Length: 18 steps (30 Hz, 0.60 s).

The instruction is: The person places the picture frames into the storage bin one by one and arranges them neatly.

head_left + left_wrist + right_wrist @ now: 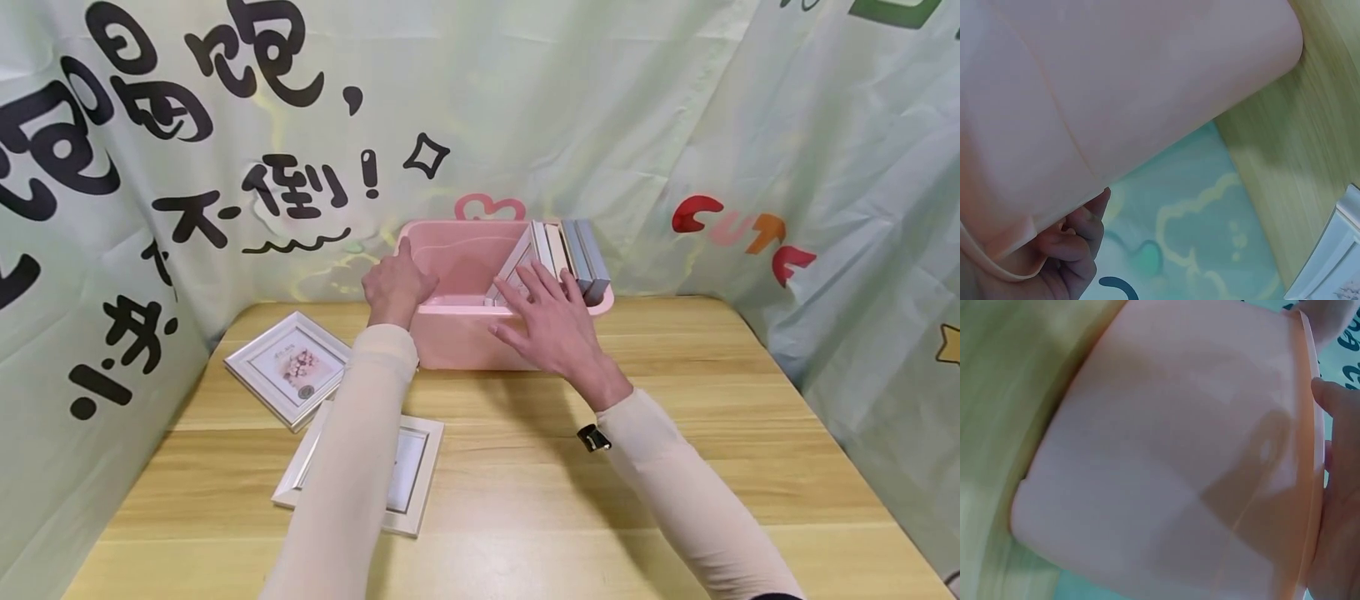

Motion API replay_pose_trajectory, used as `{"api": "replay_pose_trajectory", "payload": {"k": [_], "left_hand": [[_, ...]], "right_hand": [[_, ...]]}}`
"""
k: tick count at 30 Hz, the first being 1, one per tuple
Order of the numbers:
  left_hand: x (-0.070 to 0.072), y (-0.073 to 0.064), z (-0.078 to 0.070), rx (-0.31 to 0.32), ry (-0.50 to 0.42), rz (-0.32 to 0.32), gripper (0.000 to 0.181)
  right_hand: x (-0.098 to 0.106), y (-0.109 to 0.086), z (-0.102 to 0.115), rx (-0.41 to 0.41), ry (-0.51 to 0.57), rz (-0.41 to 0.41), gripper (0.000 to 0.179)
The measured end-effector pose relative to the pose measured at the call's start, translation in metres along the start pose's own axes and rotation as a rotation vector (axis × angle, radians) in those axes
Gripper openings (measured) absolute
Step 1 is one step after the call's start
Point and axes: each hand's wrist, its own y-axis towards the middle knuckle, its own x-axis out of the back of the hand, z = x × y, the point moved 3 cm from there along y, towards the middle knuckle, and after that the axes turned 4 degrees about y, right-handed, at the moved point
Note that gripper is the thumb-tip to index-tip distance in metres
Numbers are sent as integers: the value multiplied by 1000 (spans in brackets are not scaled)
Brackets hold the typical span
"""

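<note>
A pink plastic storage bin (472,337) stands at the back of the table. My left hand (399,285) grips its left rim. In the left wrist view the curled fingers (1082,234) show under that rim. Several picture frames (570,250) stand on edge in the bin's right part, the leftmost leaning at a slant. Over the front rim my right hand (551,325) reaches with spread fingers at these frames, its palm outside the bin. Whether the fingertips touch the frames cannot be told. The right wrist view shows the bin's front wall (1160,450) beside the hand.
Left of the bin lies a silvery-white picture frame (296,367) with a flower print. A cream picture frame (420,475) lies nearer, partly covered by my left sleeve (348,467). Printed cloth (570,108) hangs directly behind the wooden table (712,400).
</note>
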Motion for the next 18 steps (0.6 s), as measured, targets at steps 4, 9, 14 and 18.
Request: {"api": "replay_pose_trajectory", "payload": {"k": [4,9,14,18], "left_hand": [[1,-1,1,4,-11,-5,83],[1,-1,2,8,-16,1,84],[1,-1,1,3,-28,1,82],[1,0,0,0,-39,7,81]], "right_hand": [[-3,-14,0,18,27,-81,63],[-9,-33,-9,11,67,-241,55],[-16,-49,-23,-61,153,-373,50],[-20,-59,-34,-122,244,-431,49]]}}
